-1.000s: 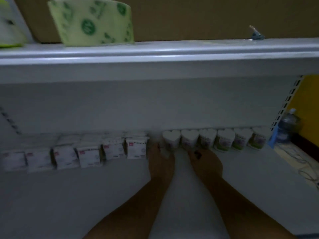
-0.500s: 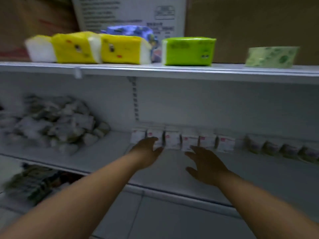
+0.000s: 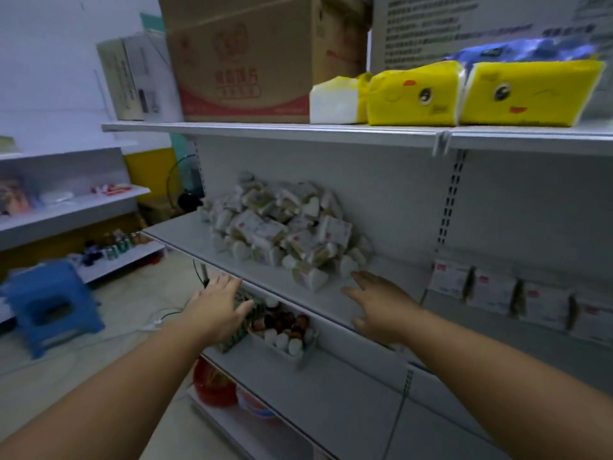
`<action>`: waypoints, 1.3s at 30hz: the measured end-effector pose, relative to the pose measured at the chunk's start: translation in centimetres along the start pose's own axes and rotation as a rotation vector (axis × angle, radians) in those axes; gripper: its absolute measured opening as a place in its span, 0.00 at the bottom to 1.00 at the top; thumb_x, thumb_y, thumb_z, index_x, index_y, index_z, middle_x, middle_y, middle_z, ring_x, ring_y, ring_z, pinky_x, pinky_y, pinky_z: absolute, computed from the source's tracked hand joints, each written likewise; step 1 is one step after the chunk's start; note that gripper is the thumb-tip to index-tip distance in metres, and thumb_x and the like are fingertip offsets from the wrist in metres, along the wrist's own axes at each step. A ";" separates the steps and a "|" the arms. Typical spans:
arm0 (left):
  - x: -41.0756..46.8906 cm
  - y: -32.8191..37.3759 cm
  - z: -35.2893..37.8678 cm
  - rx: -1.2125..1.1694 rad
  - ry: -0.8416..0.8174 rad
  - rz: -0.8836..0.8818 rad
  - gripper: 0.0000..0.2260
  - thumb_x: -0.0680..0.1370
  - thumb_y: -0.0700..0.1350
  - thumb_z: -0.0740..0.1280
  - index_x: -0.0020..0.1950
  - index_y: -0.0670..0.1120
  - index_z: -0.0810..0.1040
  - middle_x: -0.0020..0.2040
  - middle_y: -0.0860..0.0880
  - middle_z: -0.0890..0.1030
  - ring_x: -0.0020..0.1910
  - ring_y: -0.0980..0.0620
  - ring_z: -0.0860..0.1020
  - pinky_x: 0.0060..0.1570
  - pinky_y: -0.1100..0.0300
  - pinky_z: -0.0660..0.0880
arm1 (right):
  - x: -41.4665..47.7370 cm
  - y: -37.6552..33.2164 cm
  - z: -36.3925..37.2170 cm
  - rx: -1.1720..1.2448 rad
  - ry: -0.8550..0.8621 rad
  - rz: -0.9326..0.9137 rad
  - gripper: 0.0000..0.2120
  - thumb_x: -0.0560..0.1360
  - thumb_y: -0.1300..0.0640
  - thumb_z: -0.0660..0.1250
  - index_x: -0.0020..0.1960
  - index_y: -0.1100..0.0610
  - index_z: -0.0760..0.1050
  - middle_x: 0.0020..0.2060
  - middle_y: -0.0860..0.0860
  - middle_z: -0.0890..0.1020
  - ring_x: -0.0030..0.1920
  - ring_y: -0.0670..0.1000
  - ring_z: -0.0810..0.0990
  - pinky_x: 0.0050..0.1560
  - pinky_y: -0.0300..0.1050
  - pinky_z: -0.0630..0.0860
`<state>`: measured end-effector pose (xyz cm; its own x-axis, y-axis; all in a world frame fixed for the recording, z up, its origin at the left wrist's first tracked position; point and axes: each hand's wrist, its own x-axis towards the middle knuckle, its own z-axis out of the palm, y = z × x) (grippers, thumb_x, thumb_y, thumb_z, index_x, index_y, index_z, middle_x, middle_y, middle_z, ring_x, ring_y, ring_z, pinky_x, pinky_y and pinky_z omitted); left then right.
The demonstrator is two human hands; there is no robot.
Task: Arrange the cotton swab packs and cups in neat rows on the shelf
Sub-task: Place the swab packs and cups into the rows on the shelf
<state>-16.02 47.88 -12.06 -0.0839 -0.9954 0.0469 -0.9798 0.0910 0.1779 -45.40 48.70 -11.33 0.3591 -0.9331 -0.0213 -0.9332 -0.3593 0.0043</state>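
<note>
1. Reaching toward the middle shelf [image 3: 185, 235], both hands are shown empty. The left hand [image 3: 220, 307] is held flat with fingers spread in front of the shelf's front edge. The right hand [image 3: 381, 302] is spread above the shelf board, its fingertips just beside the near edge of the pile.
2. Unsorted stock is marked by the pile [image 3: 282, 227], where cotton swab packs and heart-shaped cups are heaped loosely against the back panel on the left bay of the shelf. One heart-shaped cup [image 3: 311, 278] is seen lying at the front of the heap, between the two hands.
3. Finished work is marked by the row of packs [image 3: 497, 293]. On the right bay, packs are stood side by side along the back, faces forward, and the row is cut off by the right edge of the view.
4. No row of cups is included in this view, so its state cannot be told.
5. Progress is judged as partial: one row is formed, while the greater share of the stock appears to be left in the heap. The next pick is expected from the heap's near edge.
6. For context, yellow tissue packs [image 3: 414, 94] and a cardboard box [image 3: 245, 58] are carried on the upper shelf [image 3: 298, 131].
</note>
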 end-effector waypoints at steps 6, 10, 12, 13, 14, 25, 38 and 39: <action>6.1 0.7 1.2 -0.015 -0.075 0.088 0.30 0.79 0.61 0.56 0.77 0.50 0.52 0.78 0.49 0.53 0.76 0.49 0.53 0.74 0.51 0.55 | 6.7 2.2 1.8 0.146 0.109 0.086 0.29 0.79 0.46 0.58 0.76 0.53 0.54 0.76 0.53 0.53 0.75 0.54 0.53 0.72 0.46 0.57; 10.1 2.4 1.7 -0.092 -0.054 0.217 0.30 0.77 0.57 0.64 0.76 0.52 0.58 0.75 0.50 0.60 0.70 0.50 0.64 0.68 0.57 0.64 | 10.3 2.8 4.1 0.509 0.346 0.318 0.31 0.71 0.44 0.69 0.69 0.54 0.66 0.66 0.54 0.70 0.66 0.56 0.69 0.62 0.48 0.71; 11.5 3.3 2.6 -0.097 -0.024 0.322 0.30 0.76 0.54 0.67 0.75 0.51 0.60 0.74 0.49 0.61 0.72 0.50 0.62 0.68 0.58 0.61 | 12.0 3.2 6.3 0.698 0.398 0.420 0.35 0.64 0.36 0.72 0.65 0.50 0.69 0.61 0.52 0.74 0.61 0.53 0.75 0.58 0.50 0.76; 12.2 3.6 3.2 -0.096 -0.009 0.381 0.30 0.75 0.53 0.68 0.74 0.51 0.61 0.74 0.49 0.62 0.72 0.49 0.61 0.68 0.59 0.61 | 12.8 3.4 7.4 0.735 0.413 0.447 0.37 0.62 0.32 0.71 0.65 0.49 0.69 0.61 0.50 0.75 0.60 0.52 0.76 0.57 0.51 0.77; 12.8 3.8 3.8 -0.093 0.003 0.434 0.31 0.74 0.53 0.70 0.74 0.51 0.63 0.74 0.49 0.62 0.71 0.49 0.62 0.67 0.59 0.61 | 13.3 3.1 7.8 0.742 0.419 0.473 0.40 0.61 0.31 0.72 0.66 0.49 0.68 0.62 0.50 0.75 0.60 0.53 0.76 0.57 0.52 0.76; 18.9 3.1 5.3 -0.108 0.014 0.868 0.22 0.67 0.53 0.76 0.58 0.49 0.77 0.55 0.50 0.78 0.54 0.51 0.75 0.52 0.62 0.72 | 13.5 2.2 7.6 0.835 0.497 0.694 0.23 0.70 0.45 0.72 0.62 0.50 0.73 0.58 0.51 0.78 0.58 0.53 0.77 0.55 0.43 0.72; 21.2 5.1 3.9 -0.843 -0.739 0.623 0.34 0.40 0.67 0.78 0.40 0.51 0.83 0.36 0.52 0.84 0.37 0.56 0.82 0.35 0.63 0.78 | 5.7 2.8 4.1 1.014 0.549 1.206 0.18 0.70 0.48 0.71 0.56 0.52 0.71 0.50 0.53 0.78 0.48 0.53 0.79 0.46 0.46 0.77; 21.0 5.3 3.9 -0.895 -0.765 0.595 0.35 0.41 0.68 0.78 0.40 0.49 0.83 0.37 0.50 0.84 0.37 0.54 0.83 0.34 0.62 0.78 | 5.0 2.9 4.1 1.010 0.576 1.256 0.16 0.70 0.47 0.71 0.53 0.53 0.72 0.49 0.53 0.78 0.48 0.54 0.80 0.49 0.48 0.78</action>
<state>-23.66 27.36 -13.95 -0.8277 -0.5355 -0.1680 -0.3246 0.2126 0.9216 -46.36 43.09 -15.52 -0.7991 -0.5790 -0.1620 -0.1793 0.4866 -0.8550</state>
